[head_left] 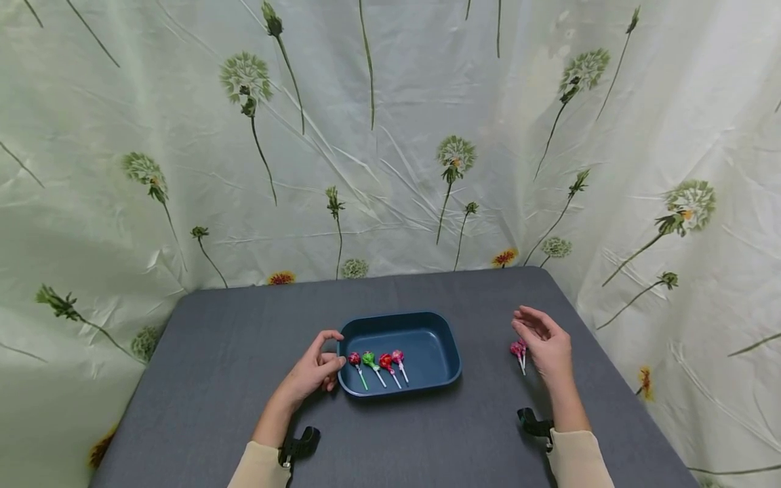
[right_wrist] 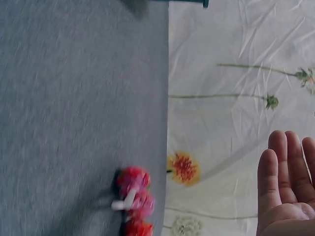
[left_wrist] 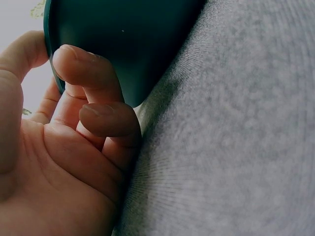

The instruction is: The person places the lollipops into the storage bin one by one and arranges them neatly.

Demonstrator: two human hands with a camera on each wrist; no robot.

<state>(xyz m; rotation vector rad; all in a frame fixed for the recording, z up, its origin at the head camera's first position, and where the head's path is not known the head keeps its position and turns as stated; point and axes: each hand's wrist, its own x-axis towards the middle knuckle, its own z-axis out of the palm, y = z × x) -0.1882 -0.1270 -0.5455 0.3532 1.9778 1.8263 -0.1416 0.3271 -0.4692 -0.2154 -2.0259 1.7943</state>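
Observation:
A dark blue rectangular tray (head_left: 427, 389) stands on the table with several wrapped lollipops (head_left: 386, 361) side by side in its left half, sticks toward the front. My left hand (head_left: 317, 366) holds the tray's left rim, its fingers bent at the wall in the left wrist view. To the right of the tray, my right hand (head_left: 547, 346) hovers with relaxed fingers beside and partly over more lollipops (head_left: 518, 349). It holds nothing. In the right wrist view these lollipops (right_wrist: 140, 202) lie close together on the cloth, apart from the fingers.
A dark grey cloth (head_left: 256, 332) covers the table. Behind and beside it hangs a pale curtain (head_left: 390, 169) with a dandelion print. Each wrist wears a black camera strap. Grey tabletop lies between the tray and the lollipops at the right.

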